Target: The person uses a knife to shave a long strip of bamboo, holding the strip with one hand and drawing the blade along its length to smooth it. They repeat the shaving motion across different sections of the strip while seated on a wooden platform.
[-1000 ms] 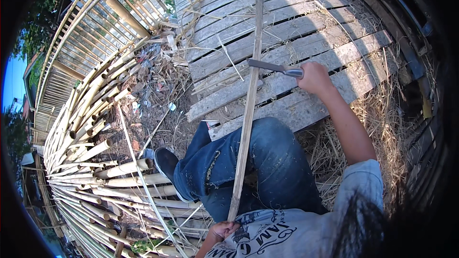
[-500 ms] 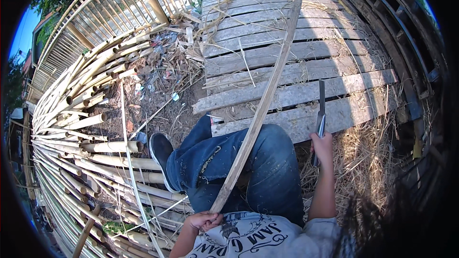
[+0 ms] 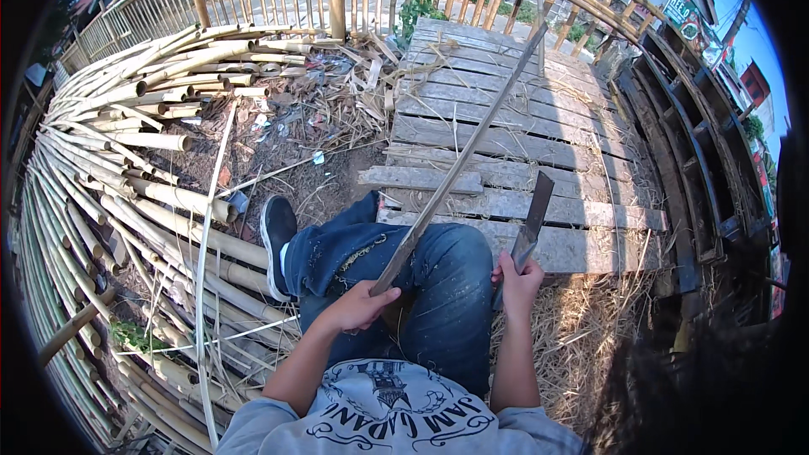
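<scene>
Jutting forward from left hand (image 3: pixel 361 307): slat (image 3: pixel 462 161)

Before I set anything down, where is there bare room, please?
The slatted wooden platform looks mostly bare between the long strip and knife, and rightward toward the pallets. Bamboo poles crowd the left; loose straw borders the near edge.

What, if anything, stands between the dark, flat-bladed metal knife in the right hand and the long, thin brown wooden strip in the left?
Nothing visible. In the gap between knife and strip, the grey slatted wooden platform and blue-jeaned knee show, both apparently below.
</scene>
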Available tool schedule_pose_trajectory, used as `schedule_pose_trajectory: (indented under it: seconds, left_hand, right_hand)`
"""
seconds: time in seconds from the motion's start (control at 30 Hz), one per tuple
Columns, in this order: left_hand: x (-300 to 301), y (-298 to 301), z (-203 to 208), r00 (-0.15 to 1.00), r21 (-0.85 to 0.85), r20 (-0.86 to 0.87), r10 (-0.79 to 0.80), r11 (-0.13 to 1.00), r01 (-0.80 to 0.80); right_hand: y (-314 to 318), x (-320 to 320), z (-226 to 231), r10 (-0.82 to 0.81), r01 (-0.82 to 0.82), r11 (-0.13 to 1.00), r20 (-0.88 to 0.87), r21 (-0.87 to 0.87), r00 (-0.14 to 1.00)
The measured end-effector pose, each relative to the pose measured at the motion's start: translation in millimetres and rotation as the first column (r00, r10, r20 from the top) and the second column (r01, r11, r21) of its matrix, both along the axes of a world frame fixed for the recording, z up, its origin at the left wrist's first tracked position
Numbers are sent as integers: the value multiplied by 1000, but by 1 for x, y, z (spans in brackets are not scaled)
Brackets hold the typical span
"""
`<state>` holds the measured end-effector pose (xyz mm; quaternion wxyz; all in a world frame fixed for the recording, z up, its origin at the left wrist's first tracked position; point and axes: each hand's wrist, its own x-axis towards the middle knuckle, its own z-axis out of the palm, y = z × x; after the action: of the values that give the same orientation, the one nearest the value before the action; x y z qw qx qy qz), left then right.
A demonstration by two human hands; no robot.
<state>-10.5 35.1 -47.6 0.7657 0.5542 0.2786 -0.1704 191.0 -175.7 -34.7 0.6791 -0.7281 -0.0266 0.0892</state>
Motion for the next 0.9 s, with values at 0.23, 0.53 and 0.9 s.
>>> schedule_pose_trajectory:
  seconds: [0.23, 0.53, 0.9]
  left_hand:
    - [28, -2, 27, 930, 529, 310, -199, 849, 6]
    - [55, -9, 5, 952, 530, 194, -237, 842, 101]
    - [33, -10, -16, 955, 596, 199, -221, 801, 61]
  right_hand:
    - [4, -53, 8, 183, -170, 954, -29, 247, 983]
    - [14, -51, -3, 341, -327, 937, -115, 126, 933]
    - [14, -37, -4, 305, -290, 950, -142, 120, 942]
